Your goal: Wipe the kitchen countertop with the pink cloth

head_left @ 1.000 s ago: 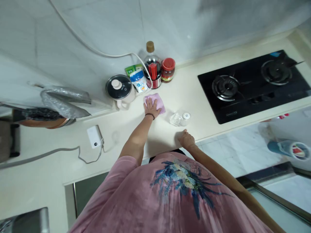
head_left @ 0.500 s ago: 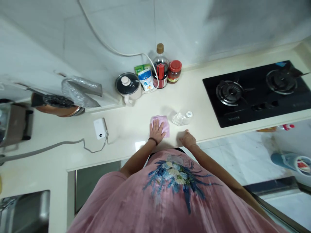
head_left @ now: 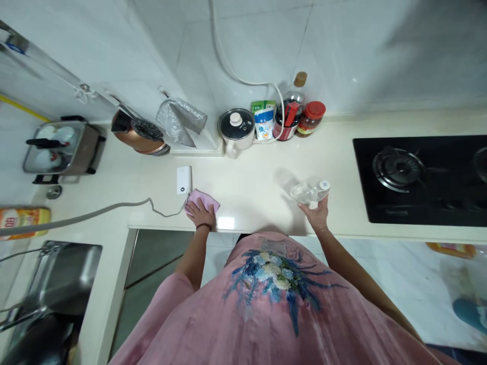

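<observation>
My left hand (head_left: 200, 213) lies flat with its fingers spread on a pink cloth (head_left: 206, 199), pressing it to the countertop. The cloth sits beside a white power bank (head_left: 183, 179) and touches its thin cable. On the right, my right hand (head_left: 317, 214) has its fingers around the lower side of a clear bottle (head_left: 303, 192) with a white cap. The bottle's contents are hard to make out.
Behind the counter's middle stand a small pot (head_left: 236, 131), seasoning bags (head_left: 264, 122), a dark sauce bottle (head_left: 295, 99) and a red-lidded jar (head_left: 311, 119). A black gas stove (head_left: 414, 203) is at right, a sink (head_left: 72, 274) at lower left. A grey cord (head_left: 114, 206) crosses the left counter.
My left hand has slid the pink cloth leftward along the counter to the power bank. My right hand, formerly closed beside the bottle, now grips it. The view has shifted left.
</observation>
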{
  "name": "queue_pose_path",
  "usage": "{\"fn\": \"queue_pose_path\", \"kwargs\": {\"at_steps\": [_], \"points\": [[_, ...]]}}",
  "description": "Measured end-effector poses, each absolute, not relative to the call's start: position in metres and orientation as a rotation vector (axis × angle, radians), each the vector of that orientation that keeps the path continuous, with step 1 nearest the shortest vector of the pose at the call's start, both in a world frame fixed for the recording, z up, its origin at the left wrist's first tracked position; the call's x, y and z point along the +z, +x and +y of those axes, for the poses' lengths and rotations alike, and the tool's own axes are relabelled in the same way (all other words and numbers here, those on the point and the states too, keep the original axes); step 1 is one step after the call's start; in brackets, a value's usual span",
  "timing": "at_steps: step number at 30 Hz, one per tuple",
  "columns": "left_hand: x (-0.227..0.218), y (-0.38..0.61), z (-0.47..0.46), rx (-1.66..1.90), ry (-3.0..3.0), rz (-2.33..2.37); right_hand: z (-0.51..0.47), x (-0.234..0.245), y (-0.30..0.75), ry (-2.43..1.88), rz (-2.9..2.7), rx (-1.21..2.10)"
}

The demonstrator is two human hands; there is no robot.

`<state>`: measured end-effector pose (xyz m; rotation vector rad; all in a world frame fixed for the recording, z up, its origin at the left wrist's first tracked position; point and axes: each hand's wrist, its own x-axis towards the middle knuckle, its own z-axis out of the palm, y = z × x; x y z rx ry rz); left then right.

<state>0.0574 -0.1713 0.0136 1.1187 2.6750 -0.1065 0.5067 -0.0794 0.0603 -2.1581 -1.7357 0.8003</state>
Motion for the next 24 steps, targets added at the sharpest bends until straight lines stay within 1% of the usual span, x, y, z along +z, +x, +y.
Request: {"fn": "queue_pose_path", "kwargs": {"at_steps": [4,8,14,20,24], "points": [[0.007,0.068,-0.178,-0.089,1.099,2.724,-0.059,0.063,0.489,-2.050,-1.459,0.715],[0.004,0.073,-0.179,-0.076,1.108,2.705,-0.043,0.064,0.494,-1.941,-1.461,0.702],[0.001,0.067,-0.180,-0.036,1.102,2.690,-0.030,0.082,0.495,-1.858,-1.883,0.873],[-0.004,0.065,-0.180,-0.023,1.135,2.683,-0.047,0.098,0.429,-1.909,-2.587,0.711],[-0.004,0.065,-0.181,-0.022,1.158,2.688,-0.058,0.097,0.412,-2.006,-2.646,0.603]]}}
